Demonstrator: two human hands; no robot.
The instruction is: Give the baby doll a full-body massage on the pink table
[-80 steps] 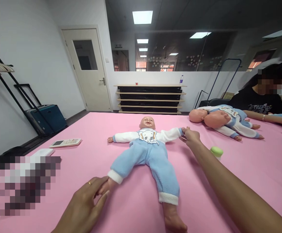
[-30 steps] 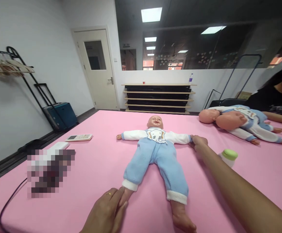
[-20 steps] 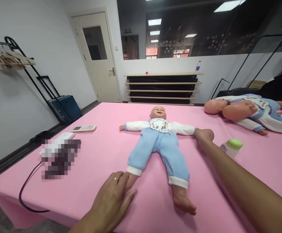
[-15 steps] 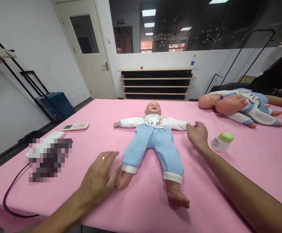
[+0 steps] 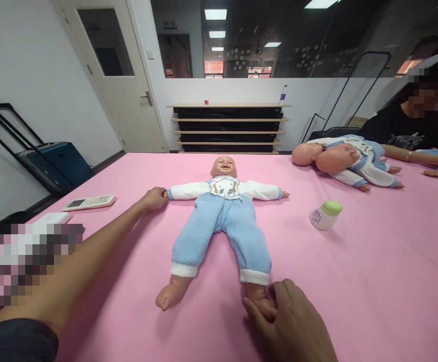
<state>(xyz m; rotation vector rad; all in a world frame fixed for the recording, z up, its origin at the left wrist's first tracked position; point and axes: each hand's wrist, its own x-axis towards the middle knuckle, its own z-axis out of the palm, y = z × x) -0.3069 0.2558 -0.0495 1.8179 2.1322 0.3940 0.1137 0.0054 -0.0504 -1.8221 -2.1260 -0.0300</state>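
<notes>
Now the doll (image 5: 224, 216) lay face-up on the pink desk (image 5: 373, 261), left hand's (image 5: 155, 198) fingers wrapped round its little hand (image 5: 165, 194), right hand's (image 5: 288, 314) clamped on its foot (image 5: 263, 302): apparently limb-holding, and moving on called for loosening both.

Dark object (image 5: 58, 246) pixelated; bottle label (image 5: 316, 217) too small; doll's foot (image 5: 266, 305) partly behind right hand (image 5: 294, 314).

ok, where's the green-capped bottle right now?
Head view, right of centre: the green-capped bottle sits on the pink cloth, to the right of the face-up doll and nearer the camera than the two overlapping dolls.
</notes>
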